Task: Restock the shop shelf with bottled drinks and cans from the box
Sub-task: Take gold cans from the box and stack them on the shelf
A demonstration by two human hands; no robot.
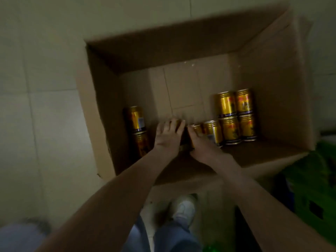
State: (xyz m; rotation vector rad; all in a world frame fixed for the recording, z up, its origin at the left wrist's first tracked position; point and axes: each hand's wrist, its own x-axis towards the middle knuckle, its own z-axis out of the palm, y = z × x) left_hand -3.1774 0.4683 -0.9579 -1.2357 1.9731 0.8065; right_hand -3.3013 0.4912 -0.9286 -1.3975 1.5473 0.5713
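Note:
An open cardboard box stands on the floor below me, with several gold cans lying on its bottom. Two cans lie end to end by the left wall, and a group of cans lies at the right. Both my arms reach down into the box. My left hand is laid over a can near the front wall, fingers curled round it. My right hand grips a neighbouring gold can, mostly hidden under its fingers. Another can lies just right of that hand.
Pale floor tiles surround the box on the left and behind. A green crate stands at the right, close to the box's front corner. My white shoe and blue trouser legs are below the box's front flap.

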